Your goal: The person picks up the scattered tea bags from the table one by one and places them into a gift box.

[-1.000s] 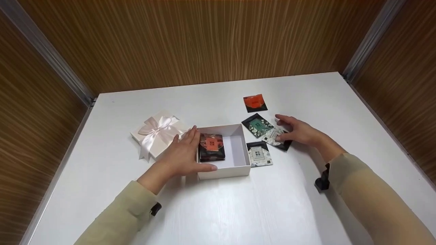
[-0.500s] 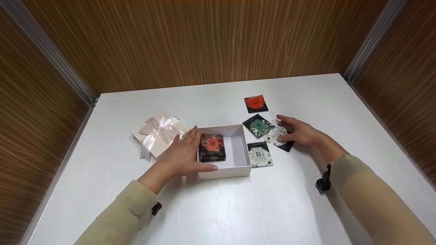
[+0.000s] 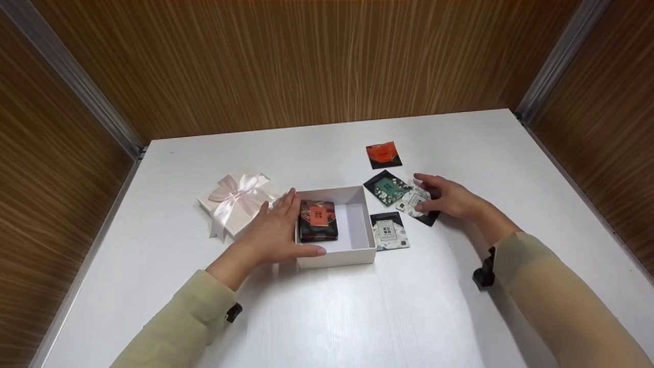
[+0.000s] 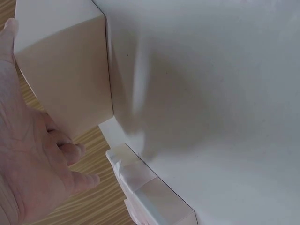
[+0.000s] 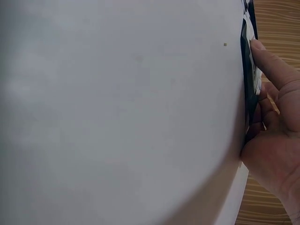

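Note:
In the head view my left hand (image 3: 273, 232) rests against an open white box (image 3: 352, 256). Its fingers lie along the left wall, and its thumb reaches over the front left corner. Inside the box, on the left, lies a stack of dark sachets with a red-orange label (image 3: 319, 217). My right hand (image 3: 452, 198) holds a white-and-black sachet (image 3: 407, 202), thumb on its face and other fingers curled by its right edge; the finger undersides are hidden. This sachet lies against a green-and-black sachet (image 3: 383, 184). The right wrist view shows the thumb (image 5: 274, 65) on the held sachet.
Another white-and-black sachet (image 3: 391, 235) lies by the box's right wall. Farther back is an orange-and-black sachet (image 3: 384, 159). A pale pink box lid with a ribbon bow (image 3: 240, 197) lies left of the box. Wood-grain panels (image 3: 327, 66) surround the white table (image 3: 327, 317).
The held sachet has slid very slightly to the right under my right thumb. My left hand and the box have stayed in place.

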The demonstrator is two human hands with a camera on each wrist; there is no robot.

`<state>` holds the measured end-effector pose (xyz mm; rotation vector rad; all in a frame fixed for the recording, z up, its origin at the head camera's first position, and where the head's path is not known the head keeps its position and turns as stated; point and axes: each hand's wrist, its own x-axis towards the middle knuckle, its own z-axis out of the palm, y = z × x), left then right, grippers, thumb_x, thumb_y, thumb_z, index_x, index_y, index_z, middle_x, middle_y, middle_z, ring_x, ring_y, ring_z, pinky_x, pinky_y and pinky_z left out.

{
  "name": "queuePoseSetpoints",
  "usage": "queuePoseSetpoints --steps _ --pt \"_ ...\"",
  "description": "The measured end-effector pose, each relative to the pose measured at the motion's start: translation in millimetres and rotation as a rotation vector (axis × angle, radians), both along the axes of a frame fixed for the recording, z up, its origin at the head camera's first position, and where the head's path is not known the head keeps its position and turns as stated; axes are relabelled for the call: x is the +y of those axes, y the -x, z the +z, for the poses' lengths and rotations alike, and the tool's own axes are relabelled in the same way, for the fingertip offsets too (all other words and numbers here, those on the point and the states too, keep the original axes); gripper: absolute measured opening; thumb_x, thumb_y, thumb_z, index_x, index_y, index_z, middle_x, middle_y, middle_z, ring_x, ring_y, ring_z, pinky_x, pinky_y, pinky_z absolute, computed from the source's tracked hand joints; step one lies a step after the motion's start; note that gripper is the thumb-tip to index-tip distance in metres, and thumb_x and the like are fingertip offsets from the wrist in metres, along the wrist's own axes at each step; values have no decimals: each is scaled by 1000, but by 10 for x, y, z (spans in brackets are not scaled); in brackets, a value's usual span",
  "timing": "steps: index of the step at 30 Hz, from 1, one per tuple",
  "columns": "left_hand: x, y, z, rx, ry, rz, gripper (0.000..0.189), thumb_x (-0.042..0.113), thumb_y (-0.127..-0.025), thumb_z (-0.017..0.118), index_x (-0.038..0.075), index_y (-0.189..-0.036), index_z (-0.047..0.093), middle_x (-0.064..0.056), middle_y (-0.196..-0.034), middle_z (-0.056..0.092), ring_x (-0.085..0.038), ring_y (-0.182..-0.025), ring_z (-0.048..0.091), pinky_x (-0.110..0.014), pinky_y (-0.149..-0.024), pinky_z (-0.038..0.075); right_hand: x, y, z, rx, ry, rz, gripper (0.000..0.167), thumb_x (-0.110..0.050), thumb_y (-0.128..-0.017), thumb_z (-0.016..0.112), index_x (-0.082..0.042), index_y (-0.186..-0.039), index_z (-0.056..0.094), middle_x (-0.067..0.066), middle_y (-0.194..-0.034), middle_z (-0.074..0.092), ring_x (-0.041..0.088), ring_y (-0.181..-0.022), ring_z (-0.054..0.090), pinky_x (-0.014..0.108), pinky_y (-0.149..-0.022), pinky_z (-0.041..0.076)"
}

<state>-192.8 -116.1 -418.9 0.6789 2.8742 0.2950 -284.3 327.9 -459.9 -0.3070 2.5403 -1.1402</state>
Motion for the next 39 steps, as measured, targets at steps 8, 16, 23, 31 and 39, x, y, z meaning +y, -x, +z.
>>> queuePoseSetpoints --steps 8,16,23,31,39 --pt "-4 -2 -6 -6 -12 12 144 100 -75 50 1 -169 7 -18 -177 2 -34 -162 12 -62 -128 9 -14 4 -14 31 -29 -5 88 -30 -96 82 -17 -168 34 27 -160 43 41 -149 37 59 -124 24" --pt "-8 -4 0 -5 -4 5 144 100 -75 50 0 -169 7 -18 -177 2 -34 -162 11 -62 -128 9 5 -10 13 53 -45 -32 87 -35 -97 79 -17 -169 33 28 -163 39 44 -152 34 61 -126 22" --pt "-12 -7 -4 -10 4 8 144 100 -76 50 1 -169 5 -18 -177 2 -34 -162 12 -61 -128 8 83 -25 96 43 -45 -68 89 -36 -97 80 -16 -169 31 30 -162 40 39 -146 38 62 -124 24" --pt "1 13 13 -5 1 6 143 100 -76 49 0 -169 8 -18 -177 3 -34 -162 13 -60 -129 8 225 -70 181 74 -64 -110 78 -30 -103 73 -14 -168 33 29 -154 48 35 -130 49 56 -114 39" --pt "-3 -6 6 -15 -3 10 144 101 -75 49 1 -169 6 -18 -177 1 -34 -162 11 -61 -128 7 224 -155 324 188 22 -150 42 -23 -104 72 -5 -142 65 17 -122 68 11 -92 58 20 -74 49"
